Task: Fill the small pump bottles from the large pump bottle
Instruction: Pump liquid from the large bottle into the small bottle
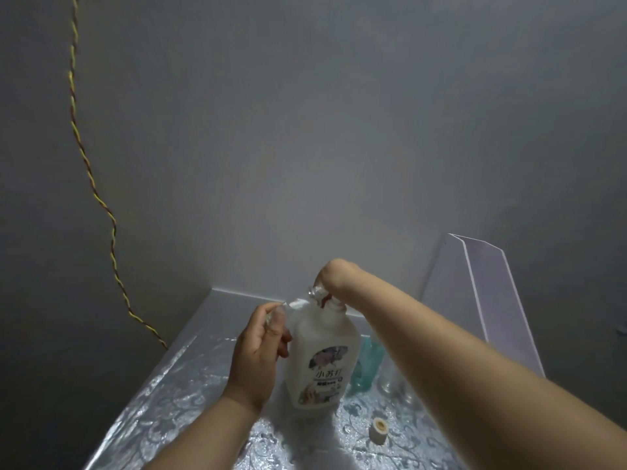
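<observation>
The large white pump bottle with a flowered label stands upright on the silver-patterned table. My right hand reaches down over its top, fingers curled round the clear pump head; the fingertips are mostly hidden. My left hand holds a small clear bottle just left of the large bottle's shoulder, close to the pump's spout. A small teal bottle stands behind the large bottle on its right. Small clear bottles stand beside it, partly hidden by my right forearm.
A short white cap lies on the table at the front right. A clear acrylic stand leans against the grey wall at the back right. A twisted yellow-red wire hangs down the wall to the table's left edge.
</observation>
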`<state>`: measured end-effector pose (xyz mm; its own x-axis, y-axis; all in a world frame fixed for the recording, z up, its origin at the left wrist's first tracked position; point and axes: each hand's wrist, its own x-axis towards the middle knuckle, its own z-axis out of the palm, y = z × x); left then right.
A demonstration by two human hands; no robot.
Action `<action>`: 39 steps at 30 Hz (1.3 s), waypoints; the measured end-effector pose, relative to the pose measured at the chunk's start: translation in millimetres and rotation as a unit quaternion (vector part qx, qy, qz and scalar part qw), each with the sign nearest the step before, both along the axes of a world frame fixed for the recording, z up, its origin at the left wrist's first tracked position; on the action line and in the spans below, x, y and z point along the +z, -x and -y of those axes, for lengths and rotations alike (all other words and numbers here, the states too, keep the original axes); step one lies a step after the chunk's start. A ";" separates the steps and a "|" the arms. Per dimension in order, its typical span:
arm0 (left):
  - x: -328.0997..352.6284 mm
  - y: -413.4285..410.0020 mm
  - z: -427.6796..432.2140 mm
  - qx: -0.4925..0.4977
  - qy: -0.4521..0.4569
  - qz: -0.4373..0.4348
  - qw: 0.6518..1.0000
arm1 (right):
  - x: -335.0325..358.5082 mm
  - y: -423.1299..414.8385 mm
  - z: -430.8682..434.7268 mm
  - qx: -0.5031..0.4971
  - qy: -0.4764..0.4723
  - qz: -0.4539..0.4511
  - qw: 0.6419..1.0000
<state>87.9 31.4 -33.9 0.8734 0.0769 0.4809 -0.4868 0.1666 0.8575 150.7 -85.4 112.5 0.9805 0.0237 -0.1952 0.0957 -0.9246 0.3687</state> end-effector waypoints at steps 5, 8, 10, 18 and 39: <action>5.8 3.0 -1.6 0.004 -0.001 0.015 1.000 | 14.0 5.5 -2.1 -0.019 -0.067 -0.035 0.997; 5.7 1.6 -2.5 0.009 -0.003 0.022 1.000 | 16.6 4.2 -0.9 0.002 -0.090 0.008 0.996; 5.6 1.1 -1.8 0.006 0.002 0.024 1.000 | 11.9 5.5 1.3 -0.022 -0.090 -0.015 0.996; 0.3 -0.9 -1.0 0.010 0.005 0.020 1.000 | 1.8 5.0 -2.4 -0.037 -0.047 -0.003 0.998; 4.4 2.2 -2.8 0.016 -0.010 0.024 1.000 | 6.6 15.8 1.4 -0.035 -0.163 0.036 0.985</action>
<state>85.7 34.2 -29.5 0.8468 0.0942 0.5235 -0.5319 0.1337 0.8362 134.9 -86.8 119.1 0.9931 0.0060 -0.1175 0.0125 -0.9985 0.0542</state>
